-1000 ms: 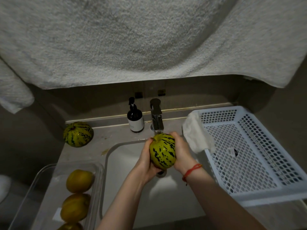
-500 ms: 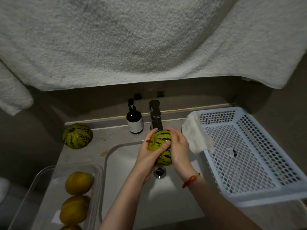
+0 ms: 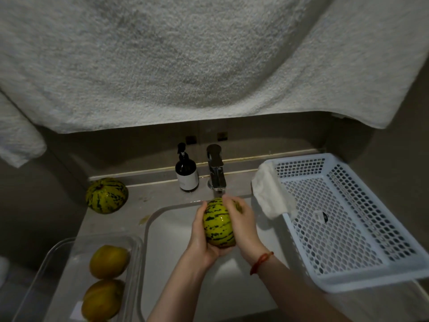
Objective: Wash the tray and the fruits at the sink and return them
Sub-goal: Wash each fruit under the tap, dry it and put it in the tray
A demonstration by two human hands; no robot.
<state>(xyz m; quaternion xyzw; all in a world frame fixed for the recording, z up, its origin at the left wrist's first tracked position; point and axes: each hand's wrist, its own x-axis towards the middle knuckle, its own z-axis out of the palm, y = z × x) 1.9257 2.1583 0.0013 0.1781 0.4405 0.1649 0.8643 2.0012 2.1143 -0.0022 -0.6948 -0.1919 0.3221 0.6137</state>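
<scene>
A grey tabletop (image 3: pixel 160 196) surrounds a white sink (image 3: pixel 171 263) under a hanging towel (image 3: pixel 162 61). Over the basin, below the faucet (image 3: pixel 217 169), the left hand (image 3: pixel 200 240) and right hand (image 3: pixel 243 225) cup a striped melon (image 3: pixel 218 223), fingers wrapped round its sides. 1 more striped melon (image 3: pixel 106 195) sits at the back left; 2 yellow fruits (image 3: pixel 109 261) lie in a clear tray (image 3: pixel 137 247). A white basket (image 3: pixel 348 273) stands on the right.

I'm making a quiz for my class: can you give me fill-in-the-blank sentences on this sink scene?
1. Both hands hold a striped melon over the ____.
2. The dark pump bottle stands ____ of the faucet.
3. A white cloth hangs over the rim of the ____.

Missing: sink; left; basket
</scene>
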